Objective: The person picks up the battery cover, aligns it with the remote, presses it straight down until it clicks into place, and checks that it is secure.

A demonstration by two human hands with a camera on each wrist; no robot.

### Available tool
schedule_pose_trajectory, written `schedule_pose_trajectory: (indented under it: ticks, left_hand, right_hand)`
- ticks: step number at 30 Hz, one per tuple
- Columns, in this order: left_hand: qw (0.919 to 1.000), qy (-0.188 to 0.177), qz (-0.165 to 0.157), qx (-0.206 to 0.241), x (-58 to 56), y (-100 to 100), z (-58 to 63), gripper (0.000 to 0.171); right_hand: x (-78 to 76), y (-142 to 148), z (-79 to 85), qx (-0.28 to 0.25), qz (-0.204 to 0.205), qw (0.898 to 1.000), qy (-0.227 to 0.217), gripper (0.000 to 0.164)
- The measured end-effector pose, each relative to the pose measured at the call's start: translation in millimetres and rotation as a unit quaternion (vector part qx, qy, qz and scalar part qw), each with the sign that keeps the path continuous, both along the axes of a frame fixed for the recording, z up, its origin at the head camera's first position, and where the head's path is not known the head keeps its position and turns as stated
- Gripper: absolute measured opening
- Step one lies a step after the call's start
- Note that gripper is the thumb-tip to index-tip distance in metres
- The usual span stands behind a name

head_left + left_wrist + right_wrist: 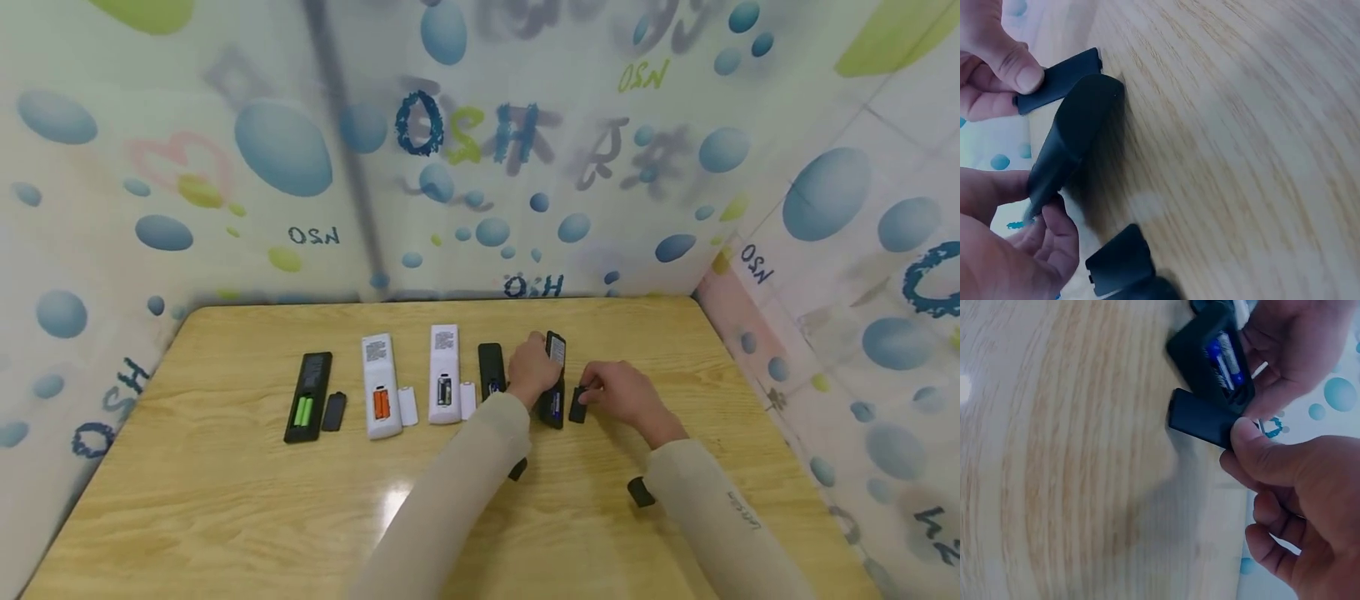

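A black remote control [553, 410] is tilted up off the table in my left hand [531, 367], which grips it between thumb and fingers. Its battery compartment lies uncovered, with blue-and-silver batteries [1225, 362] inside. Just to its right, my right hand [621, 392] pinches a small black battery cover [1204, 419] by one end. In the right wrist view the cover appears close beside the remote's lower end; whether they touch I cannot tell. From the left wrist, the remote's smooth dark side [1082, 119] partly overlaps the cover [1063, 78].
To the left lie another black remote [491, 360], two white remotes [378, 373] [444, 358] with white covers [407, 406] [468, 400], and a black remote [309, 387] with green batteries beside its cover [334, 412]. Dark pieces [517, 469] [640, 492] lie near my sleeves. A patterned wall [480, 283] borders the table.
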State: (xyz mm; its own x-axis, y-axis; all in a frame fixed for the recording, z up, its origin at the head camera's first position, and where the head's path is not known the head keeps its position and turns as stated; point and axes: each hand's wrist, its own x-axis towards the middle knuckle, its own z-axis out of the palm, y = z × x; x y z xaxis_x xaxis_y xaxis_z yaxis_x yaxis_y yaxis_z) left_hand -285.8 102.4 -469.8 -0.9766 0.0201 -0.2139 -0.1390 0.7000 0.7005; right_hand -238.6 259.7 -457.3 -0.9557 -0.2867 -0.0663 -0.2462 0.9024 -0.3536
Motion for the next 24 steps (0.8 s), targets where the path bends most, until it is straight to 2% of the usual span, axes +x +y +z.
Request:
schedule_pose_trajectory:
  ticks: [3, 6, 10, 15, 24]
  left_hand:
    - [0.9995, 0.008, -0.004, 0.029, 1.8, -5, 2.5, 0.046]
    - [0.9983, 0.016, -0.014, 0.054, 3.4, -11, 7.7, 0.044]
    - [0.9965, 0.014, -0.03, 0.077, 4.8, -20, 16.0, 0.045]
    - [0.9948, 0.005, -0.034, 0.095, 4.6, -32, 24.1, 0.048]
    - [0.9908, 0.018, -0.039, 0.128, 18.2, -60, 32.6, 0.048]
  right_hand:
    - [2.4, 2, 5.3, -0.013, 0.01, 1.0, 0.006, 0.008]
    - [5.1, 4, 11.4, -0.013, 0.014, 1.0, 0.016, 0.009]
    - [8.1, 5, 18.3, -0.009, 0.018, 0.999, 0.026, 0.01]
    - [9.7, 4, 23.7, -0.003, 0.021, 1.0, 0.02, 0.008]
    - [23.1, -6, 31.4, -0.004, 0.01, 1.0, 0.002, 0.006]
